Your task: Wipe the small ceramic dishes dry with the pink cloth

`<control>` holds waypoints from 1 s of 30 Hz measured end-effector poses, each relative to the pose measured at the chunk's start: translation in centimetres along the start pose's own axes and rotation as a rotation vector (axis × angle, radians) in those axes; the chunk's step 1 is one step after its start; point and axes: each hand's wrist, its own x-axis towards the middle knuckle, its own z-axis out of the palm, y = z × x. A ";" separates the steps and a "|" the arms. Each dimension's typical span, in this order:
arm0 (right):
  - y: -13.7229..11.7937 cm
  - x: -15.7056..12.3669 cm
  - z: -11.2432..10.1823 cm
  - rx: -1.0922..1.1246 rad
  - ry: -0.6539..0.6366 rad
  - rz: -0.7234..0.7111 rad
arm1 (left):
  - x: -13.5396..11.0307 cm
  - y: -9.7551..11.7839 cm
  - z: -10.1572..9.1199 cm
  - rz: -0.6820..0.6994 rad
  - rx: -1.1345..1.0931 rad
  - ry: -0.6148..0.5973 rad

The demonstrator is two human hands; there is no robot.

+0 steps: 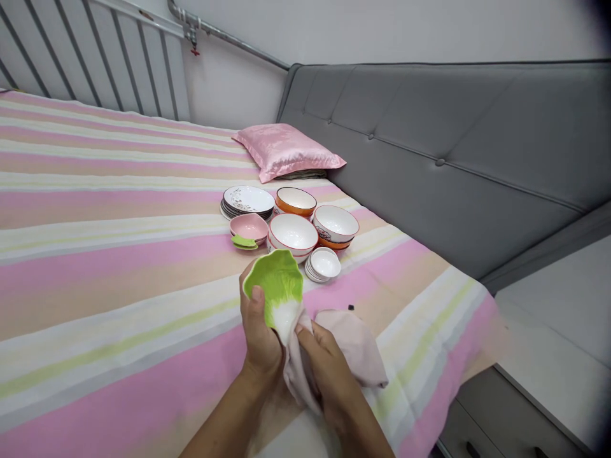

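Note:
A green and white cabbage-shaped dish [274,283] is tilted up in my left hand [260,334], thumb over its near rim and fingers behind it. My right hand [327,359] is closed on a pale pink cloth [298,366], which presses against the dish's white lower end. More pale pink fabric [356,343] lies on the bed just right of that hand. Beyond the dish stand white bowls with red rims [293,232], a stack of small white bowls [324,264] and pink dishes with green leaf ends [249,228].
Dark-edged plates [248,199] are stacked behind the pink dishes. Further bowls, one orange-sided [296,200] and one white with a dark pattern [337,221], stand alongside. A pink pillow [289,149] rests near the grey headboard [429,127]. Striped bedding [119,286] covers the bed; a cabinet [548,356] stands right.

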 end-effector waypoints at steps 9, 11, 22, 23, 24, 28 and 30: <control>0.2 1.2 -3.4 -0.085 0.453 -0.274 | -0.5 -0.5 -0.4 -0.240 0.070 -0.172; 0.0 1.4 -4.8 -0.242 0.588 -0.374 | -0.8 -0.2 0.1 -0.374 0.082 -0.221; -1.4 0.5 -7.3 -0.509 0.706 -0.456 | -0.7 0.7 0.8 -1.062 -0.014 -0.262; -1.4 0.5 -7.3 -0.514 0.704 -0.445 | -0.6 0.5 0.7 -1.072 -0.001 -0.259; -1.3 0.6 -7.2 -0.514 0.718 -0.439 | -0.6 0.4 0.5 -1.078 0.001 -0.265; -1.0 1.2 -6.6 -0.502 0.937 -0.507 | -1.0 -0.2 0.6 -1.041 -0.053 -0.285; -0.9 1.4 -6.1 -0.500 1.046 -0.576 | -1.4 -0.4 0.9 -1.017 -0.077 -0.276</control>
